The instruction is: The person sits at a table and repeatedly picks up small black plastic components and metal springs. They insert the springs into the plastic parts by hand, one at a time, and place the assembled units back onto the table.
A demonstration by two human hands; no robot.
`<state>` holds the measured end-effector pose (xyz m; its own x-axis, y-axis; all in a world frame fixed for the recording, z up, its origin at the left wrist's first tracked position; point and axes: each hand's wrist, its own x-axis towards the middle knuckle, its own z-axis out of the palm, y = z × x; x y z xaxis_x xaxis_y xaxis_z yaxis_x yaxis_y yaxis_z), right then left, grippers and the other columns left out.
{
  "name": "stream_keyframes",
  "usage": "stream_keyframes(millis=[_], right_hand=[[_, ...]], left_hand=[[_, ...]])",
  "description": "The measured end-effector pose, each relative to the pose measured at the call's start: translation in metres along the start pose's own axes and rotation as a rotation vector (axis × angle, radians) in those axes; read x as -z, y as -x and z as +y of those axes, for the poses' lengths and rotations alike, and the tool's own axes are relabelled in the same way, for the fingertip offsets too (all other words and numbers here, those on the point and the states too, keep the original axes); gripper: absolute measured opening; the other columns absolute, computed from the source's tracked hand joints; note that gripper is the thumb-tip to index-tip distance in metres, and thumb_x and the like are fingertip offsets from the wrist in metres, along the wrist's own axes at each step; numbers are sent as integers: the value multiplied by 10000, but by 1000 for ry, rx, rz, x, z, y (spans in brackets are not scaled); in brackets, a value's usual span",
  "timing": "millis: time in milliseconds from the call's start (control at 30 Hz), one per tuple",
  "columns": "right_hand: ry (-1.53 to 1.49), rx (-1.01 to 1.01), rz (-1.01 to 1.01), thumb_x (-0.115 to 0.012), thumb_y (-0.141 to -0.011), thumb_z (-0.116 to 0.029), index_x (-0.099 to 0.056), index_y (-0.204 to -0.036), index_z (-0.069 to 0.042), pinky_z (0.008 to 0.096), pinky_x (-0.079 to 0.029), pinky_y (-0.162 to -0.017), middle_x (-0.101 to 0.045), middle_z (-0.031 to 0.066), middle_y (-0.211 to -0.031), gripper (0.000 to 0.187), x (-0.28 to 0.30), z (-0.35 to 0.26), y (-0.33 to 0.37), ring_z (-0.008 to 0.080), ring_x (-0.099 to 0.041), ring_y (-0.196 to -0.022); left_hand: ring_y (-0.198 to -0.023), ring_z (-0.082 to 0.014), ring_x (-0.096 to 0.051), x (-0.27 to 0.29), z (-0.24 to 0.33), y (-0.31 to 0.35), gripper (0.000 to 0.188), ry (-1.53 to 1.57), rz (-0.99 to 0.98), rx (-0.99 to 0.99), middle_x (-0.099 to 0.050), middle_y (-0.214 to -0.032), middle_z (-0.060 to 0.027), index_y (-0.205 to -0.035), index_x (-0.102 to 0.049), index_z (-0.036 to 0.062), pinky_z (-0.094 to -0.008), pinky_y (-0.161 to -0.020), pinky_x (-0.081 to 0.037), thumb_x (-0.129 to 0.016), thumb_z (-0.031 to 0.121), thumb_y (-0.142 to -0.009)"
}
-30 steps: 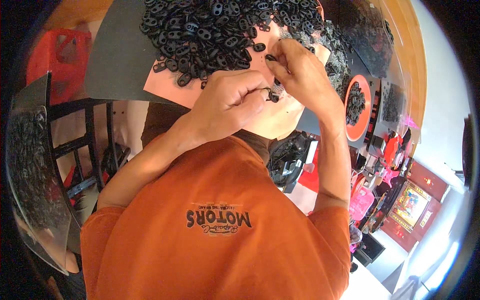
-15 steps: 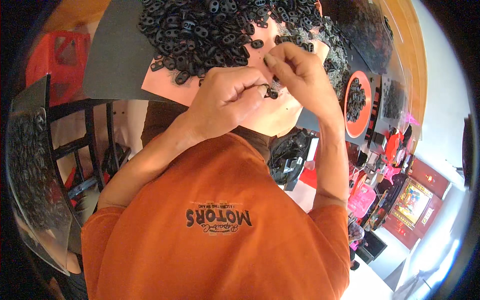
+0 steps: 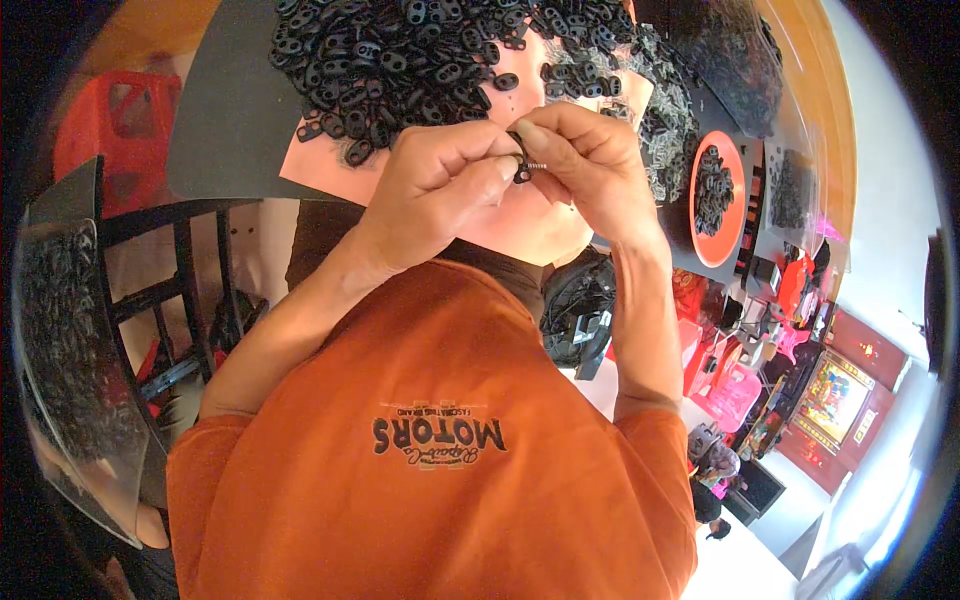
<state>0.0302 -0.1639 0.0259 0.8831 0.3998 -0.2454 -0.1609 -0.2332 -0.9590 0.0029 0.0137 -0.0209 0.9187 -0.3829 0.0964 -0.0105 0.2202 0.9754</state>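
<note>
My left hand (image 3: 440, 185) pinches a small black plastic cord lock (image 3: 521, 174) between thumb and forefinger, just above the pink sheet. Out of it, toward my right hand, sticks a thin metal coil spring (image 3: 537, 166). My right hand (image 3: 590, 160) is closed too, its thumb and fingertips meeting the black piece at its upper end; the fingers partly hide what they grip. Beyond my hands lies a big heap of black two-holed cord lock parts (image 3: 390, 70) on the pink sheet (image 3: 335, 168). To its right is a spread of small metal springs (image 3: 668, 135).
An orange-red oval plate (image 3: 712, 258) filled with small black parts stands at the right. A clear bag of black parts (image 3: 75, 330) is at the far left, near a red plastic stool (image 3: 118, 140). Under the table's right side sits a dark bag (image 3: 578, 310).
My right hand has come down and left, from apart to meeting the black piece in my left hand. My left hand has shifted slightly left and up. The spring now shows between them.
</note>
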Motion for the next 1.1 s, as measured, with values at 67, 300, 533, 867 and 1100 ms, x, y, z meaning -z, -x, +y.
stream_keyframes(millis=[67, 300, 533, 867, 1100], right_hand=[[31, -25, -10, -560, -902, -178, -623, -905, 1, 188, -354, -453, -536, -20, -651, 190, -2, -2, 0, 35, -461, -549], [-32, -156, -112, -553, -906, -199, -600, -912, -8, 182, -335, -448, -498, -32, -630, 196, 2, -2, -1, 29, -428, -541], [-25, -101, -89, -564, -901, -230, -601, -877, -32, 166, -326, -469, -508, -34, -645, 203, 3, 2, 1, 18, -437, -564], [-88, -78, -82, -528, -922, -262, -610, -830, -34, 184, -349, -498, -516, -38, -641, 259, 21, -3, 13, 23, -444, -582], [-95, -28, -98, -527, -921, -216, -614, -787, -4, 201, -360, -519, -509, -30, -634, 266, 22, -3, 15, 39, -442, -581]], left_hand=[[-610, -59, -472, 0, 0, 0, 181, 4, 6, 1, -532, -663, 1, -819, -583, 3, -211, -549, -376, -494, 154, -864], [-635, -69, -496, -3, -2, -1, 199, -8, -4, -70, -543, -687, -7, -843, -586, -15, -216, -582, -400, -496, 159, -874], [-646, -51, -490, -3, 5, 0, 181, 110, -5, 35, -556, -713, -1, -872, -586, 5, -189, -569, -380, -499, 163, -880], [-576, -19, -431, 1, 6, -7, 173, 162, -38, 210, -504, -649, 39, -779, -565, 71, -164, -499, -317, -496, 200, -870], [-538, -8, -395, 2, 8, -11, 180, 139, -54, 223, -488, -613, 50, -734, -544, 88, -162, -477, -282, -500, 210, -860]])
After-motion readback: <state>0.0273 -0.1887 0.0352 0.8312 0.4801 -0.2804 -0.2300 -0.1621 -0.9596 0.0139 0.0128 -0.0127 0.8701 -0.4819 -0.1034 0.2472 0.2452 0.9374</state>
